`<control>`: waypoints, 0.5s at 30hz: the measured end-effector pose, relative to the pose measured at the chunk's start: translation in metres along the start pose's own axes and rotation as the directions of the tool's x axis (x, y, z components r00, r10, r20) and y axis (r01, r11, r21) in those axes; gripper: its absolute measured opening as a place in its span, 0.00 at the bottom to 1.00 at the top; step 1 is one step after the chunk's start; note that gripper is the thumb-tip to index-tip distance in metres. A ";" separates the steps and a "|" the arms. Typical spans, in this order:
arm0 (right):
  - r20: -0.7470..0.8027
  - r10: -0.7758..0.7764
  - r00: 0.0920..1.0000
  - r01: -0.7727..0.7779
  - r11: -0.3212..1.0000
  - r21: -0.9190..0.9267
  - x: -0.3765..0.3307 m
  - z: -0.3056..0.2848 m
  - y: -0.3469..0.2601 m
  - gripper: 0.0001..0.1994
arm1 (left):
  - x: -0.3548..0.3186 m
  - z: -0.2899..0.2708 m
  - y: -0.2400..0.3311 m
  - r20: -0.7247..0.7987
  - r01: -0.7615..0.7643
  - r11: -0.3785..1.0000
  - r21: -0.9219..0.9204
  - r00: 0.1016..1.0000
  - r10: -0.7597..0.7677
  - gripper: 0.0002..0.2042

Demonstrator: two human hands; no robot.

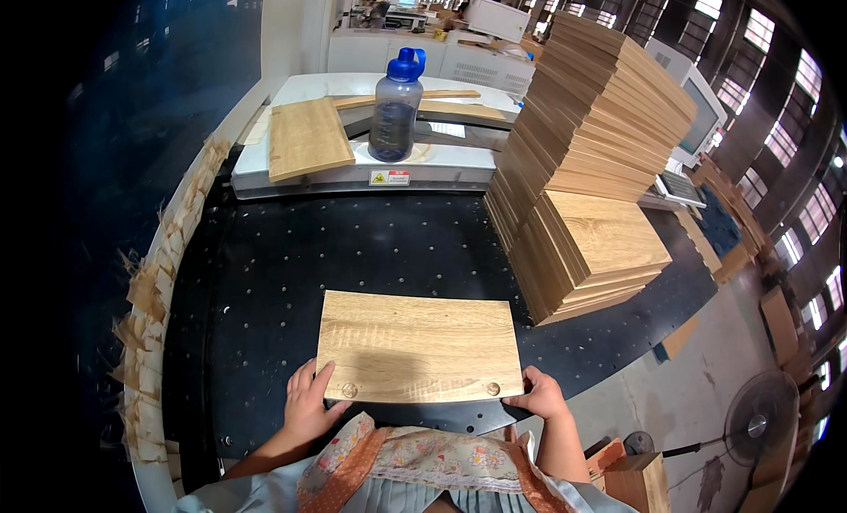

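Note:
A rectangular wood-grain panel [419,341] lies level over the black table, just in front of my body. Near its closest edge are two round recesses, one toward each corner. My left hand [309,400] grips the panel's near left corner, with fingers along the left edge and the thumb by the near edge. At the near right corner my right hand [543,395] pinches the panel; some of its fingers are hidden. Farther right, a tall stack of similar panels [591,116] rises, with a lower stack [609,235] before it.
The black table [371,248] is dotted with small studs. Behind it, a white ledge [454,156] bears a blue-capped water bottle [395,116] and a loose board [309,138]. Peeling tape pieces [146,337] line the left edge. A fan [757,423] stands at lower right.

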State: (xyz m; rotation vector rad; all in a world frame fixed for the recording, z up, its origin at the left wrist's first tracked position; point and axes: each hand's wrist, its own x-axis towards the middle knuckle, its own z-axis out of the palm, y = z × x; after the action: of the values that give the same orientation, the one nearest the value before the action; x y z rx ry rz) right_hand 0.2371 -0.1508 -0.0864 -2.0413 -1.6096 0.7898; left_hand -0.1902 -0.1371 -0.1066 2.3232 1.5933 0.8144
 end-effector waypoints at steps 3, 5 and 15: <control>0.016 0.015 1.000 -0.015 1.000 0.024 -0.002 -0.001 -0.004 0.20 | 0.000 0.000 -0.001 0.014 0.002 1.000 0.012 1.000 -0.002 0.38; 0.012 0.009 1.000 -0.010 0.999 0.053 -0.001 0.000 -0.004 0.20 | -0.001 0.001 -0.002 0.017 0.007 1.000 0.013 1.000 -0.007 0.38; -0.029 -0.026 0.999 0.028 0.998 0.060 0.002 0.004 0.009 0.20 | 0.001 -0.002 0.001 0.028 0.031 1.000 0.003 0.999 -0.031 0.36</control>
State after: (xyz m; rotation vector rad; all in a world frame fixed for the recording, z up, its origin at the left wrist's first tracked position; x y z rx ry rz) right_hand 0.2410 -0.1508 -0.0954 -1.9766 -1.5757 0.7872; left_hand -0.1900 -0.1372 -0.1045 2.2956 1.6153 0.7701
